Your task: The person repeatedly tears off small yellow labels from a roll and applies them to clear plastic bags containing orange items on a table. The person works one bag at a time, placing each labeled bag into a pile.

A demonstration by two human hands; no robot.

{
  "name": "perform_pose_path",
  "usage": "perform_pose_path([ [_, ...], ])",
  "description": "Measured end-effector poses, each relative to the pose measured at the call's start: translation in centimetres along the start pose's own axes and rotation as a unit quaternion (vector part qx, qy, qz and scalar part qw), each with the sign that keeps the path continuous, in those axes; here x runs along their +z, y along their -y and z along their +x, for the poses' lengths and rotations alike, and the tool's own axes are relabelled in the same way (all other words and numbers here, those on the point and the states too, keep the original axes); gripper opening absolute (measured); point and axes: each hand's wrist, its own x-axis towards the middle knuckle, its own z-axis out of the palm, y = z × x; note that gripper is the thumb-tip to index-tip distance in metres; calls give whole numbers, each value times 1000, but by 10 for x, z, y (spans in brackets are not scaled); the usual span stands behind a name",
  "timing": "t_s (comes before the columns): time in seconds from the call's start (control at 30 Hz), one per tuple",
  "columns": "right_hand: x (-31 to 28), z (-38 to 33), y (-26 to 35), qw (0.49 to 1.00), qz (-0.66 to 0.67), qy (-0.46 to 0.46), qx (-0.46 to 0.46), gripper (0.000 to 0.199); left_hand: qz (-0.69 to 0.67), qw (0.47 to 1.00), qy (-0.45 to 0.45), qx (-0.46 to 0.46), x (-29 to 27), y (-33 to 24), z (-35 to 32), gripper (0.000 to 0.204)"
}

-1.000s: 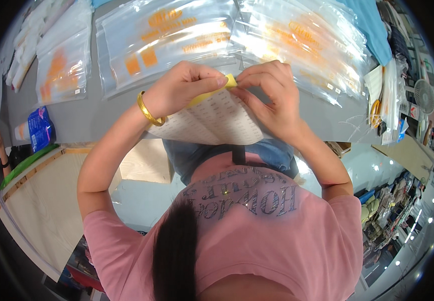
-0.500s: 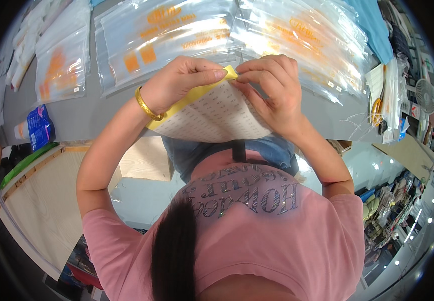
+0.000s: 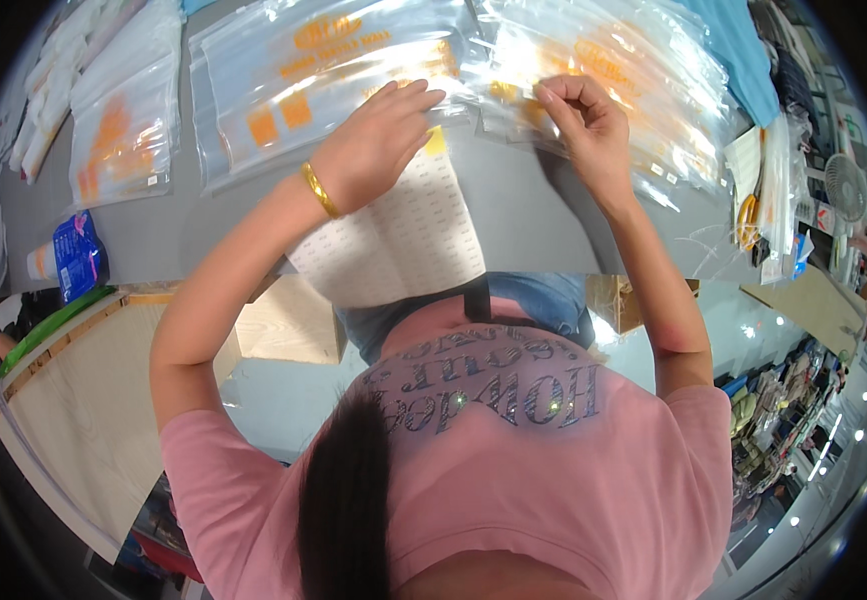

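My left hand (image 3: 378, 145), with a gold bangle at the wrist, reaches palm down to the near edge of the middle stack of clear plastic bags (image 3: 283, 60). Its fingers are stretched out; its thumb is hidden. Under the palm is a sheet of small printed labels (image 3: 408, 235), white with a yellow strip, curving past the table's front edge. My right hand (image 3: 593, 130) hovers at the near edge of the right stack of clear bags (image 3: 653, 100) with orange print. Its thumb and forefinger are pinched; anything between them is too small to make out.
On the grey table (image 3: 513, 220), more clear bags (image 3: 123, 110) lie at the left, beside a blue packet (image 3: 78, 255). At the right are orange-handled scissors (image 3: 748, 220) and loose clear threads. Blue cloth (image 3: 743, 60) lies at the far right.
My hands have come apart from the sheet's yellow corner. The right went right and away to the bags; the left moved right and away, fingers now stretched, the sheet tilting beneath it.
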Motion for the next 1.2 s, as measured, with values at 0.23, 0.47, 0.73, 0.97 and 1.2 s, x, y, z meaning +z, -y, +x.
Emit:
perform_pose_path([
  [0.23, -29, 9, 1, 999, -36, -1, 1, 13, 28, 999, 29, -35, 1, 0, -39, 10],
  [0.47, 59, 37, 25, 973, -166, 103, -123, 13, 92, 995, 22, -17, 4, -3, -33, 8],
  [0.73, 80, 44, -11, 972, -197, 84, -99, 15, 138, 990, 22, -20, 3, -3, -25, 10],
  [0.97, 84, 51, 3, 893, -411, -24, -182, 35, 130, 990, 43, -32, 2, -2, -19, 9],
  [1.2, 98, 72, -10, 913, -389, 21, -122, 23, 5, 997, -21, -70, -1, -3, -32, 9],
])
